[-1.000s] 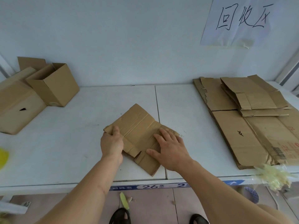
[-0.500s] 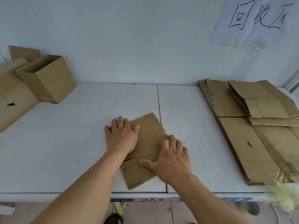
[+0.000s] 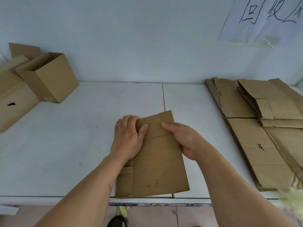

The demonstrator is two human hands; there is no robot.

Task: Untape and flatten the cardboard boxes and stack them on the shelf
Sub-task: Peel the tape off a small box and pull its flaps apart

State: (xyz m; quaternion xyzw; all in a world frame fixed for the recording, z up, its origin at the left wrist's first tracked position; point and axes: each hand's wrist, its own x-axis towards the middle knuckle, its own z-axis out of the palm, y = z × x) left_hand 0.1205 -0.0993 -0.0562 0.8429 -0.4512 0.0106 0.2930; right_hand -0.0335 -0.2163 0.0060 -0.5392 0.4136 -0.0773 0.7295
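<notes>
Cardboard flattened box (image 3: 157, 159) sits between my hands near the front edge of the white shelf (image 3: 65, 145), and I judge the flattening done, with stacking next. My left hand (image 3: 127, 138) holds its left edge, thumb on top; my right hand (image 3: 183, 138) has a grip on the right edge, thumb over the face. Next I should carry it right onto the flat stack (image 3: 255, 136), squaring the edges. Two unflattened boxes (image 3: 47, 76) wait at far left. Behind is a pale wall with a handwritten paper sign (image 3: 265, 17).
</notes>
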